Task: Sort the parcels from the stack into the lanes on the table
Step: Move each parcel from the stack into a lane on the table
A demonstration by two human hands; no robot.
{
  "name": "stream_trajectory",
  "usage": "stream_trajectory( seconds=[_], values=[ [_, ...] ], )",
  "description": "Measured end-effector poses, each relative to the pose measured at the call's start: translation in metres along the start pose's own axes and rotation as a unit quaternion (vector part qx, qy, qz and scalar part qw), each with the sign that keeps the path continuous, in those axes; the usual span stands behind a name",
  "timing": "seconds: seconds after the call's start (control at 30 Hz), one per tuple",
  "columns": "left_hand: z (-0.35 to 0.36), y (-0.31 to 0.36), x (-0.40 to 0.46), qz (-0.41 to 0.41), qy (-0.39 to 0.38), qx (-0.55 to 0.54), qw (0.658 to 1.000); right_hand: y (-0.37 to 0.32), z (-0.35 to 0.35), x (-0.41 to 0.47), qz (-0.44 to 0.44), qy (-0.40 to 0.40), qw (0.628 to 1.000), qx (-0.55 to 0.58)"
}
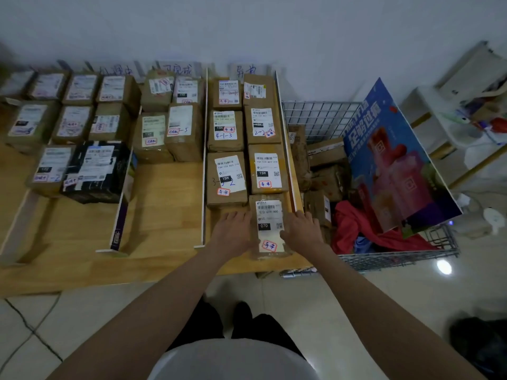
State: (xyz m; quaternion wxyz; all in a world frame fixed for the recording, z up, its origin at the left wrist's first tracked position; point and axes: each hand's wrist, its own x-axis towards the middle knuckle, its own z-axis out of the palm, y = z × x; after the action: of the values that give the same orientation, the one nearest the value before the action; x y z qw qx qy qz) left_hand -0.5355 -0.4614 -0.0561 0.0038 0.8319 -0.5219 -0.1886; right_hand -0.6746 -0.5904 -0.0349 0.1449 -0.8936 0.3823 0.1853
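Brown cardboard fills the wooden table (164, 204), and just below the middle of the frame both arms reach straight out from the bottom edge to one small parcel (270, 226). The left hand (233, 231) lies flat against the parcel's left side, fingers straight and close together, pointing toward the wall. The right hand (301, 231) mirrors it on the right side, fingers extended and slightly fanned, thumb tucked at the near corner by the red-stamped sticker. Neither hand curls round the box; they press it from both sides.

The parcel sits at the near end of the right-hand lane, touching the parcel behind it, between a white divider (204, 160) and the lane's right wall (286, 144). Seven other labelled parcels fill that lane in two columns toward the top of the frame.

To the right of the frame a wire basket (397, 259) holds more boxes, red cloth (356, 229) and a blue poster (392, 160) leaning on its far side.
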Motion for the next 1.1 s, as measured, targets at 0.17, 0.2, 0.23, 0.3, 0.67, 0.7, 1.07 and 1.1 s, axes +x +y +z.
stream_trajectory(
  seconds=[0.17,0.2,0.23,0.3,0.67,0.7,1.07,1.1],
  values=[
    [-0.048,-0.032,-0.008,-0.040,0.038,0.027,0.998,-0.022,-0.045,0.013,-0.028,0.046,0.999,0.007],
    [-0.059,-0.042,-0.012,-0.054,0.044,0.035,0.997,-0.031,-0.055,0.016,-0.035,0.056,0.998,0.006],
    [-0.069,-0.052,-0.018,-0.068,0.052,0.040,0.996,-0.041,-0.064,0.019,-0.043,0.066,0.997,0.005],
    [-0.088,-0.073,-0.030,-0.093,0.072,0.050,0.992,-0.065,-0.080,0.025,-0.065,0.083,0.994,0.004],
    [-0.139,-0.216,-0.138,-0.262,0.131,0.053,0.955,-0.235,-0.103,0.016,-0.189,0.128,0.974,0.005],
    [-0.141,-0.229,-0.151,-0.274,0.133,0.046,0.951,-0.253,-0.101,0.013,-0.196,0.130,0.972,0.003],
    [-0.135,-0.387,-0.278,-0.319,0.147,0.063,0.934,-0.444,-0.049,-0.021,-0.236,0.142,0.961,-0.001],
    [-0.135,-0.400,-0.286,-0.321,0.145,0.061,0.934,-0.458,-0.045,-0.022,-0.240,0.143,0.960,-0.002]
  ],
)
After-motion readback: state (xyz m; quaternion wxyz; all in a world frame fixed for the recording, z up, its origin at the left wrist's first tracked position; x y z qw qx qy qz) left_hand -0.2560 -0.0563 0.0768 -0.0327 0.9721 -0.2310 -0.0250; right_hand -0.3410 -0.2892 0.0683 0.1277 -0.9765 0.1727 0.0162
